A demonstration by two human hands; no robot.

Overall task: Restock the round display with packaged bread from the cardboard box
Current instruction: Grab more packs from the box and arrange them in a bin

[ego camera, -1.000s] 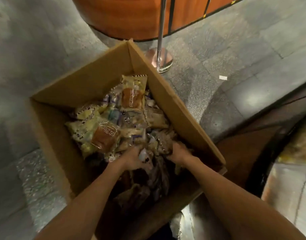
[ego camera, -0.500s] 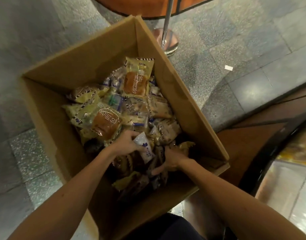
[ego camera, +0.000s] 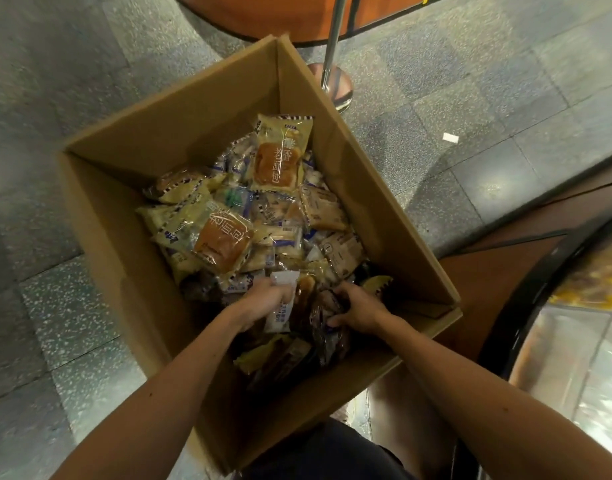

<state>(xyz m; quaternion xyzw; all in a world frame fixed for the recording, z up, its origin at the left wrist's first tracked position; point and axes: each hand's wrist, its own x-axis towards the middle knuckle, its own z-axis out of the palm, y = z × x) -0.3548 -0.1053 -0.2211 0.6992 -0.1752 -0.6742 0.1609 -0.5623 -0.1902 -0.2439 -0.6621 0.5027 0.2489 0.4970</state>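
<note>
Two grips noted at the near end of the cardboard box: left hand holds a white packet, right hand clutches dark packets. Risk, I judge: the slick packets slip out during the lift.

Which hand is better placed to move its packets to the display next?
Right, probably: the right hand grips dark packets at the box side nearest the display; the left hand holds a white packet farther away.
</note>
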